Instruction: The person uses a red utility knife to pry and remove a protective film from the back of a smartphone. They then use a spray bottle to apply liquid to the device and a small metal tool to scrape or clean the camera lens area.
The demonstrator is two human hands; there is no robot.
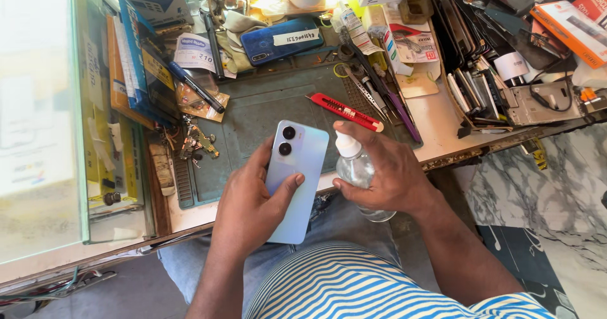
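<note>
My left hand (250,202) holds a light blue smartphone (297,167) back side up, its twin camera lenses at the top, thumb across its middle. My right hand (386,173) grips a small clear spray bottle (356,167) with a white nozzle, right beside the phone's right edge. Both are over the near edge of a dark green work mat (265,110) on the bench.
A red utility knife (344,111), tweezers and screwdrivers (379,98) lie on the mat's far right. A dark blue phone (281,39) with a paper label sits at the back. Boxes and papers (142,53) crowd the left, phone parts (487,72) the right. A glass counter (38,116) stands at left.
</note>
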